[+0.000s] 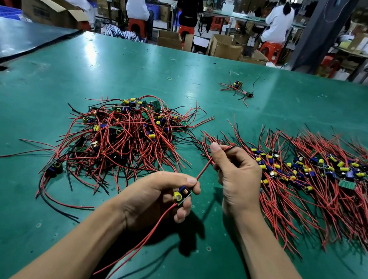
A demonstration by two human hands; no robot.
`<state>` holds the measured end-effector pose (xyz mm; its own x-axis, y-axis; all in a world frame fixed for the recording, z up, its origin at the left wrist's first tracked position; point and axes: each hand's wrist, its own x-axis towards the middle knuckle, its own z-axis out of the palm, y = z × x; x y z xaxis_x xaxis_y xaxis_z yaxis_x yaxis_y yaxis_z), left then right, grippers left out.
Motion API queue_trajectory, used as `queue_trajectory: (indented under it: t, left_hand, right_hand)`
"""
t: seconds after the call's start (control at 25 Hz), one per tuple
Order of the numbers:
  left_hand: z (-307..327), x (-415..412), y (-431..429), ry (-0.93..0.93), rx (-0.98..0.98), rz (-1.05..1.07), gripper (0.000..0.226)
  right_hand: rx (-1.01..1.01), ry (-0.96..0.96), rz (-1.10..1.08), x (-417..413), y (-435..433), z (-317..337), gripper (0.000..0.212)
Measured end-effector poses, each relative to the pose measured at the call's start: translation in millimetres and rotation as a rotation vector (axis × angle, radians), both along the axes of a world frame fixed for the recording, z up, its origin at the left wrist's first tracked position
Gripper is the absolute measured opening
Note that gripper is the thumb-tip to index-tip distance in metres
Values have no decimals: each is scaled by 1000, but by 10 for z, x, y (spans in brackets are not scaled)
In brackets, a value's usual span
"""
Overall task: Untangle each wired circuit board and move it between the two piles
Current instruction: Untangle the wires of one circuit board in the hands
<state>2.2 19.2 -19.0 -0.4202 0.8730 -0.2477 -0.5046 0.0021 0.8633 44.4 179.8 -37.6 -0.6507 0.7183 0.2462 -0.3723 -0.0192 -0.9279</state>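
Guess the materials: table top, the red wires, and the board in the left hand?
The table top: green sheet, probably vinyl or rubber; semi-gloss, it mirrors the lights and shows scuffs. The red wires: plastic-jacketed, satin; they hold loose curves. The board in the left hand: small rigid card, likely fibreglass laminate, carrying a yellow-sleeved can and a copper-coloured coil.

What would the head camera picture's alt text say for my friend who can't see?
Over a shiny green table, the left hand grips a small circuit board with a yellow capacitor while the right hand pinches its thin red wire. A tangled heap of red-wired boards lies to their left, a flatter spread to their right.
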Motion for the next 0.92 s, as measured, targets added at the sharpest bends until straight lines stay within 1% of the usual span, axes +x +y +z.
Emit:
queue_trajectory:
  t: [0.12, 0.28, 0.4, 0.56, 0.6, 0.68, 0.76, 0.8, 0.84, 0.92]
  left_hand:
    - [7, 8, 15, 0, 15, -24, 11]
    - [-5, 13, 26, -13, 29, -56, 16]
    - [-4, 2, 13, -6, 24, -60, 16]
    - [16, -34, -23, 12, 9, -44, 17]
    - [25, -43, -34, 16, 5, -45, 17]
    - [43, -54, -45, 30, -16, -46, 14]
    - [63, -51, -40, 37, -57, -2, 11]
    - [63, -48, -35, 55, -79, 44, 14]
    - [53, -47, -18, 98, -101, 104, 17]
    - [34, -32, 27, 228, -132, 269, 18]
  right_hand:
    - [-99, 70, -50, -42, -52, 29, 20]
    - [-138, 125, -96, -50, -40, 50, 14]
    - [-127, 88, -67, -26, -5, 40, 17]
    - [-16, 2, -11, 15, 100, 8, 27]
    - [-9, -8, 7, 13, 118, -3, 31]
    - [-58, -14, 59, 9, 142, 2, 34]
    - [-160, -42, 96, 10, 174, 23, 32]
    - [-222, -77, 114, 25, 190, 40, 32]
    - [-273, -128, 139, 42, 190, 60, 37]
    - [-267, -258, 197, 77, 153, 84, 59]
